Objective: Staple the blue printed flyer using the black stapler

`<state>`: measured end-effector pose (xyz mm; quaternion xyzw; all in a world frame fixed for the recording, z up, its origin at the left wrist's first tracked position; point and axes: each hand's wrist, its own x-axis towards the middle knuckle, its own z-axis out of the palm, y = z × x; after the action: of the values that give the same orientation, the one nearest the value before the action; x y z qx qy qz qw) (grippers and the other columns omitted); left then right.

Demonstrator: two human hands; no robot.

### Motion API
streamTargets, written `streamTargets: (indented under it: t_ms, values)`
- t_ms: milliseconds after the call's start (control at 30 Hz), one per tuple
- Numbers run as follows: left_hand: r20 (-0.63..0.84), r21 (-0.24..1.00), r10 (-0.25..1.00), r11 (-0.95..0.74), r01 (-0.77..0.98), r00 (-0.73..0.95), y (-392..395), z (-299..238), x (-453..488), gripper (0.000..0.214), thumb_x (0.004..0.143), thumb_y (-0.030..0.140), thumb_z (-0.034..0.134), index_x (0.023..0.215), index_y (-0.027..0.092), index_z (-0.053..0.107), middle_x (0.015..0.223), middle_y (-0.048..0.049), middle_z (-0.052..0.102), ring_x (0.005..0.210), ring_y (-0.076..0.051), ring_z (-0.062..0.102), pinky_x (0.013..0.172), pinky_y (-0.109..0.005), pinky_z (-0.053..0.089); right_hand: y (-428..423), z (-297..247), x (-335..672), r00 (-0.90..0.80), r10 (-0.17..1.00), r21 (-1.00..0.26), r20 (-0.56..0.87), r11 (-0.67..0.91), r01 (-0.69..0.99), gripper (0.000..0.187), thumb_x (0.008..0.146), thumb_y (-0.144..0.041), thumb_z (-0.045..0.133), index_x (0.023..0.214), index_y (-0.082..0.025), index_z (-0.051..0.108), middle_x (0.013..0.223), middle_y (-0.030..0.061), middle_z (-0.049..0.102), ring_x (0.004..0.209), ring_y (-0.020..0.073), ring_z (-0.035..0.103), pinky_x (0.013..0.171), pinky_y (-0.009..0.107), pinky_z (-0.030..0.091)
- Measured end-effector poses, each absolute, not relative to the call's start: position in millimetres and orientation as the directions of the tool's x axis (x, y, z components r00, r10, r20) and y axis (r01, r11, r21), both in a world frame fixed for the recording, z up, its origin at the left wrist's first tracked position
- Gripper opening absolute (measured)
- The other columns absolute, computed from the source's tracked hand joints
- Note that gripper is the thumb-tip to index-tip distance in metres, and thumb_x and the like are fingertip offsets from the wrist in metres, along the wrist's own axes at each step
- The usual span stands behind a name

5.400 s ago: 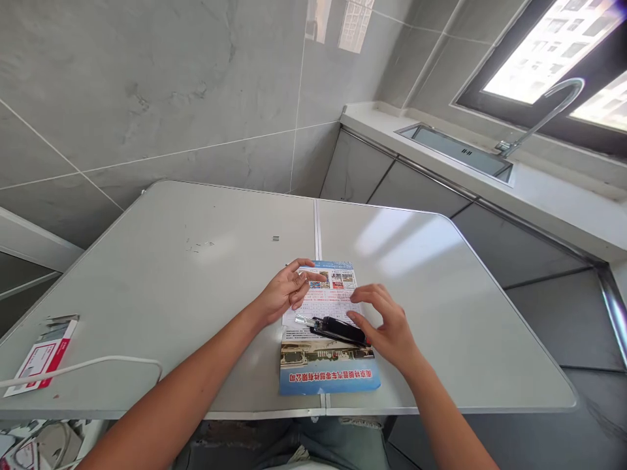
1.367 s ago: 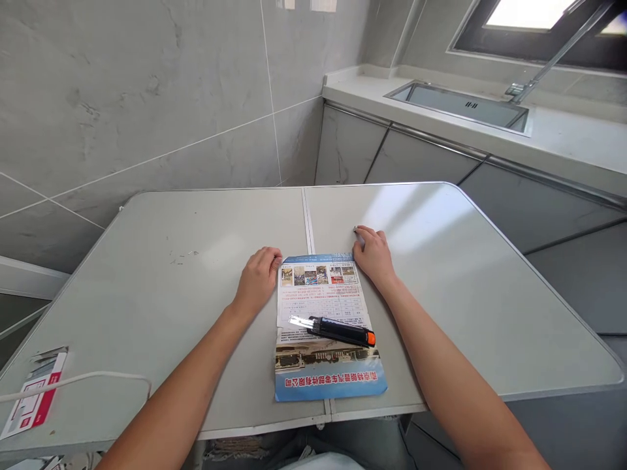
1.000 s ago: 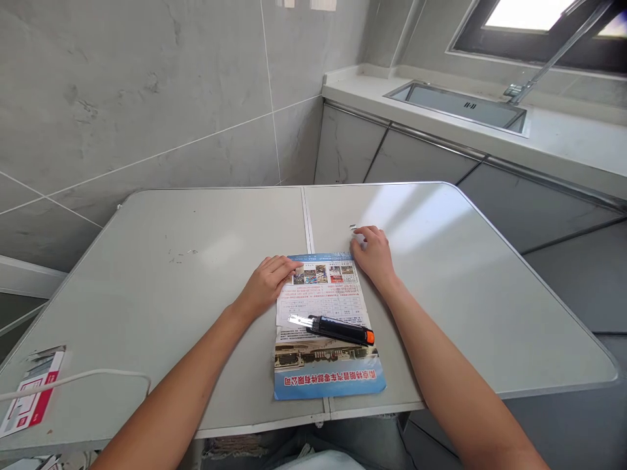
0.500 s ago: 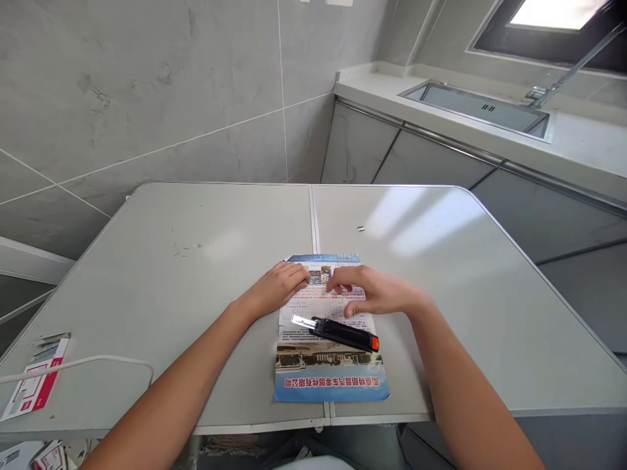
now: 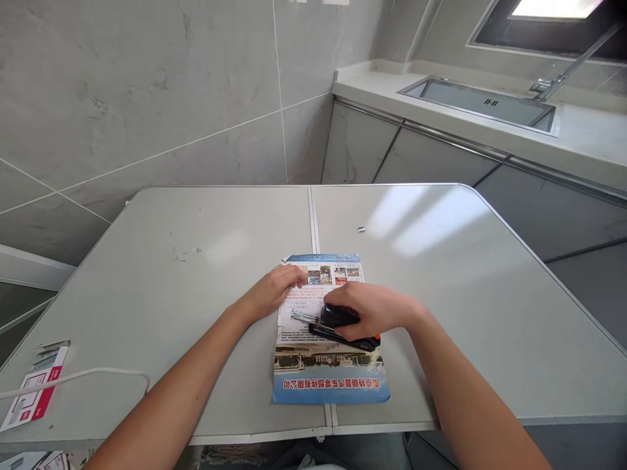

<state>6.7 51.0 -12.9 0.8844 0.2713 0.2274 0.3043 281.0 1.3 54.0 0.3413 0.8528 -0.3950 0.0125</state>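
Note:
A printed leaflet [image 5: 328,372] with a blue bottom band lies flat near the front edge of the grey folding table [image 5: 196,261]. Across its middle lies a black stapler [image 5: 337,324] with an orange end and a metal tip pointing left. My right hand [image 5: 369,309] is wrapped over the stapler's body, fingers closed on it. My left hand [image 5: 274,290] rests flat on the leaflet's upper left part, fingers stretched toward the pictures at its top.
A small metal bit [image 5: 361,229] lies on the table beyond the leaflet. A red and white packet [image 5: 34,398] and a white cable [image 5: 83,375] sit at the front left. A counter with a sink [image 5: 480,104] stands at the back right.
My right hand came back from the far right corner of the leaflet, leaving the small metal bit on the table, and closed on the stapler. My left hand slid onto the leaflet.

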Motion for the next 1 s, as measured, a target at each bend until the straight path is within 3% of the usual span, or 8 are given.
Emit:
streamTargets:
  t_ms: [200,400,700,900,1000]
  values:
    - [0.261,0.733,0.722,-0.58,0.355,0.641,49.1,-7.9,6.2,0.024,0.109,0.023,0.042,0.105,0.023,0.066,0.094,-0.0027,0.073,0.091,-0.017,0.067,0.089,-0.032,0.052,-2.5,51.5,274.2,-0.801,0.544,-0.655,-0.25,0.514,0.554,0.033,0.085,-0.04,0.074,0.079,-0.022,0.047,0.072,-0.0045,0.055,0.061,0.0115,0.041,0.056,0.027,0.026]
    - [0.231,0.772,0.718,-0.546,0.325,0.656,48.2,-4.4,4.4,0.027,0.107,0.022,0.04,0.106,0.023,0.068,0.096,-0.0042,0.075,0.089,-0.017,0.067,0.087,-0.032,0.054,-5.6,49.8,267.8,-0.748,0.643,-0.536,-0.168,0.577,0.616,0.021,0.088,-0.032,0.068,0.083,-0.022,0.05,0.079,0.0005,0.062,0.063,0.0135,0.042,0.059,0.028,0.026]
    - [0.21,0.821,0.735,-0.491,0.293,0.644,49.3,-6.5,2.0,0.026,0.11,0.034,0.046,0.107,0.023,0.069,0.094,-0.0032,0.076,0.091,-0.017,0.069,0.084,-0.03,0.053,-3.4,47.3,267.3,-0.756,0.647,-0.519,-0.101,0.614,0.595,0.012,0.092,-0.027,0.065,0.095,-0.021,0.055,0.094,0.0054,0.067,0.075,0.018,0.054,0.065,0.029,0.031]
    - [0.26,0.846,0.746,-0.482,0.228,0.613,48.7,-6.6,0.9,0.017,0.104,0.038,0.062,0.11,0.025,0.071,0.101,-0.0035,0.077,0.094,-0.017,0.068,0.086,-0.031,0.052,-1.8,43.8,266.3,-0.726,0.685,-0.5,-0.057,0.61,0.615,0.009,0.094,-0.026,0.063,0.099,-0.021,0.056,0.097,0.007,0.068,0.078,0.0198,0.056,0.067,0.031,0.032]
    - [0.256,0.843,0.74,-0.486,0.231,0.622,47.0,-3.6,1.3,0.019,0.105,0.038,0.061,0.113,0.025,0.072,0.103,-0.0044,0.077,0.096,-0.018,0.067,0.088,-0.032,0.052,-0.8,42.8,266.5,-0.712,0.699,-0.497,-0.061,0.598,0.629,0.01,0.095,-0.028,0.062,0.099,-0.021,0.056,0.097,0.0071,0.068,0.077,0.0202,0.056,0.066,0.031,0.031]
